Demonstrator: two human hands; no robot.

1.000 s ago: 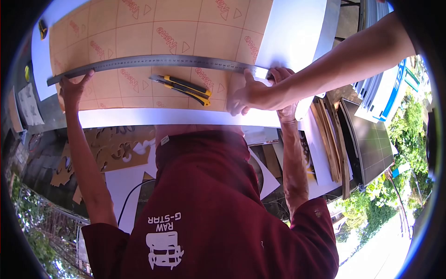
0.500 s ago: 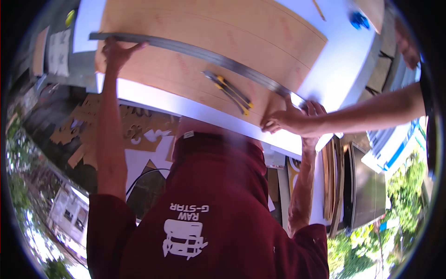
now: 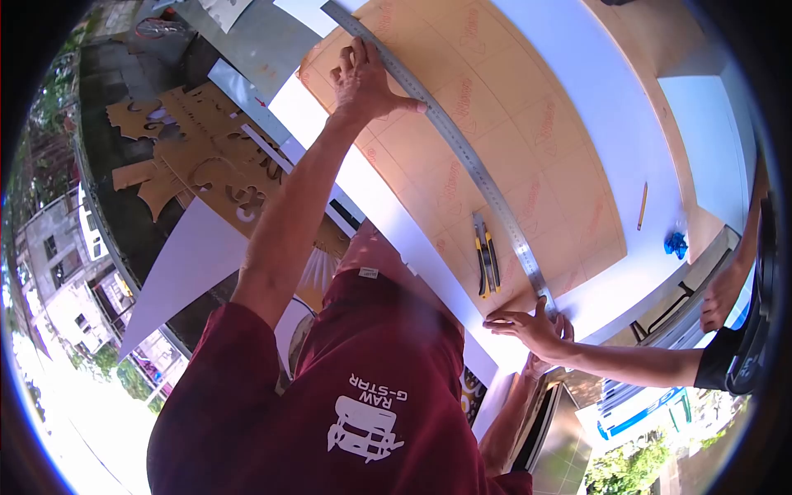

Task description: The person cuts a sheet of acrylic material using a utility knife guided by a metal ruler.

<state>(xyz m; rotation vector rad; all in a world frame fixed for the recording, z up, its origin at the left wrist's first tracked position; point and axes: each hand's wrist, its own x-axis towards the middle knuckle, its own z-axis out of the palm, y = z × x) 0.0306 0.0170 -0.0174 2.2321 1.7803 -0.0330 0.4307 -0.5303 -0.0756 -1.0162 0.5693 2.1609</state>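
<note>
A long metal ruler (image 3: pixel 462 148) lies across a brown paper-covered sheet (image 3: pixel 511 91) with printed red marks and thin drawn lines. My left hand (image 3: pixel 363 87) is at the ruler's far end, its fingers spread and its thumb and fingertips against the edge. At the near end, my right hand (image 3: pixel 540 365) is mostly hidden behind a co-worker's hand (image 3: pixel 528 328); a few of my fingertips show by the ruler's end. The co-worker's thumb touches the ruler. What look like two black-and-yellow utility knives (image 3: pixel 487 262) lie side by side on the sheet, nearer me than the ruler.
A pencil (image 3: pixel 642 206) and a crumpled blue object (image 3: pixel 676 244) rest on the white surface (image 3: pixel 610 124) beyond the sheet. Brown cut-out scraps (image 3: pixel 206 157) lie at left. The co-worker's other hand (image 3: pixel 719 305) hangs at the right.
My view has swung, so the sheet and ruler appear turned more steeply. My left hand stays at the ruler's far end, its fingers now more spread. The co-worker's hand remains over my right hand.
</note>
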